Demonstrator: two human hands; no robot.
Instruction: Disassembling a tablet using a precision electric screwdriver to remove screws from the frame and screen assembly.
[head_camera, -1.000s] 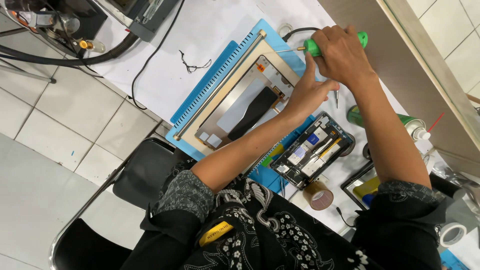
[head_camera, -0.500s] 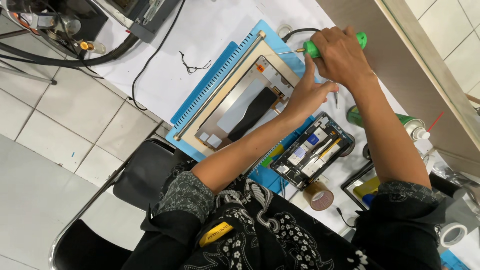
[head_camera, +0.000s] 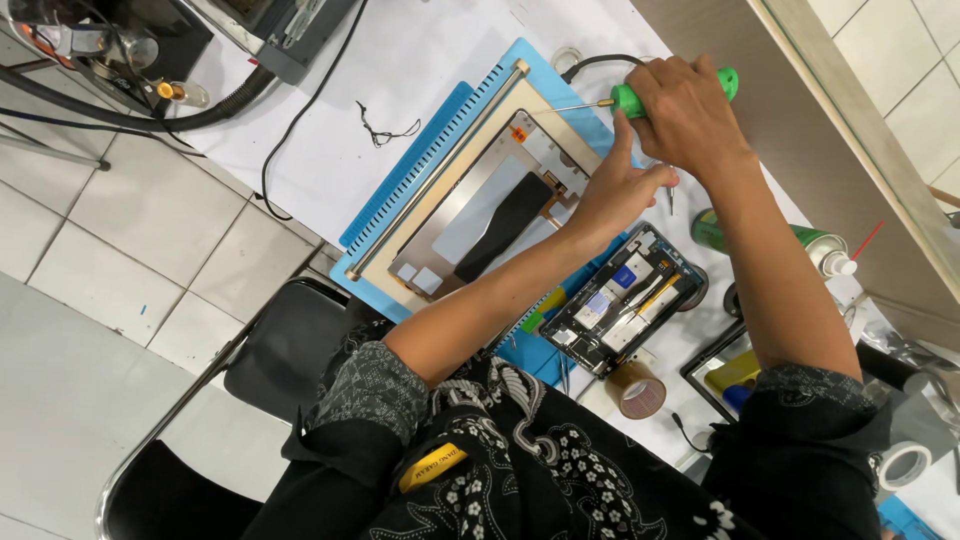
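A flat device with a gold-coloured frame (head_camera: 420, 235) lies open, its inside up, on a blue work mat (head_camera: 400, 185). My right hand (head_camera: 690, 115) grips a screwdriver with a green handle (head_camera: 628, 99). Its thin shaft points left over the frame's upper corner. My left hand (head_camera: 615, 190) rests on the frame's right edge just below the screwdriver, thumb raised towards the handle. It presses on the device and holds nothing.
A second opened device with a bare circuit board (head_camera: 625, 300) lies beside my left forearm. A brown tape roll (head_camera: 638, 390), a green spray can (head_camera: 770, 238) and a white tape roll (head_camera: 905, 465) sit to the right. A black chair (head_camera: 290, 350), a hose and cables (head_camera: 300, 110) are at the left.
Both hands stay at the frame's upper corner. The right hand and screwdriver have shifted only slightly.
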